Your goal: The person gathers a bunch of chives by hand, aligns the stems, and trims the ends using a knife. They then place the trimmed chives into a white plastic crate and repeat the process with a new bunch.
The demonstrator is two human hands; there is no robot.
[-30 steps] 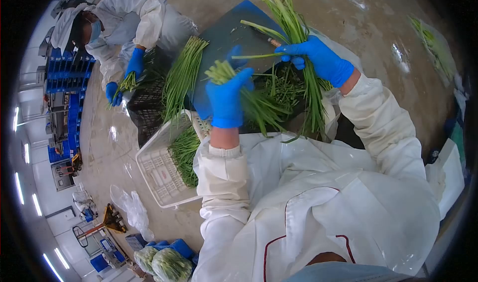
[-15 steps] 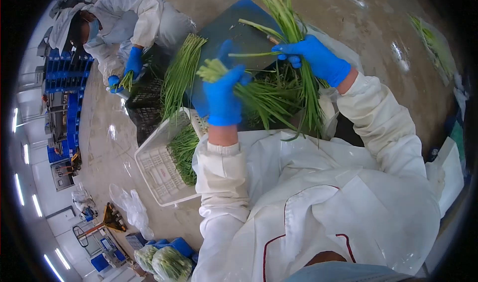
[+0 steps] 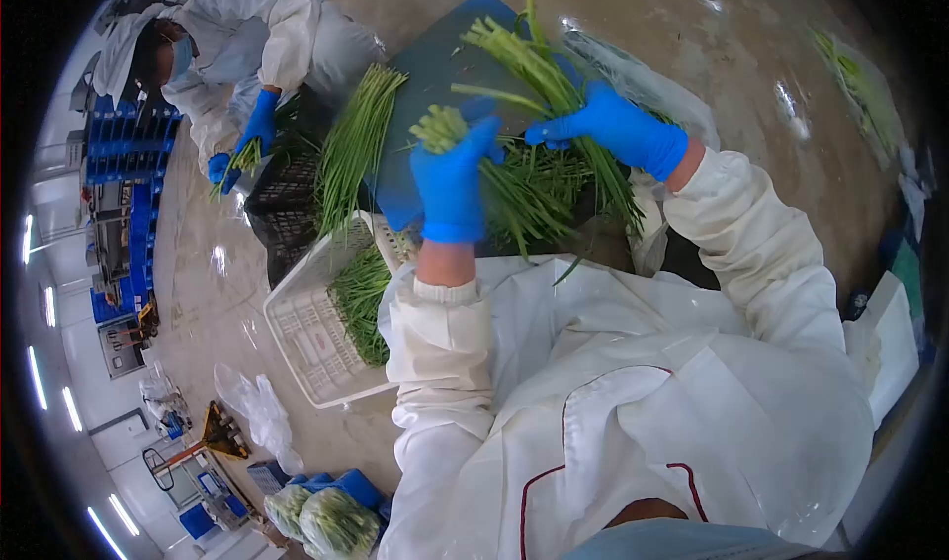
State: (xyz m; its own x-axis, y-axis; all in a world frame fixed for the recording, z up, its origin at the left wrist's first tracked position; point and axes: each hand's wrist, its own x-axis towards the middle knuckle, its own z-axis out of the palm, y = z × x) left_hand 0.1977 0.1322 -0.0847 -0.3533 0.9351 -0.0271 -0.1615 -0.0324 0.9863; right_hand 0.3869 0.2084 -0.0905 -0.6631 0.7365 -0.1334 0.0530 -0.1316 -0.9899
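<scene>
My left hand, in a blue glove, is closed around a bunch of green stalks; their pale cut ends stick up and the leaves trail to the right. In my right hand, also gloved, is a second green bunch, ends pointing up and left, leaves hanging down. A loose pile of greens lies between and below the hands on the dark blue board. Another long bunch rests at the board's left side.
A white crate with greens stands on the floor at lower left. Beside a black crate, a co-worker in white holds greens. Plastic bags and bagged vegetables lie at lower left.
The bunch in my right hand has shifted left and tilts more. My left hand has moved slightly right and down, its stalk ends more upright. The co-worker's hands have shifted slightly.
</scene>
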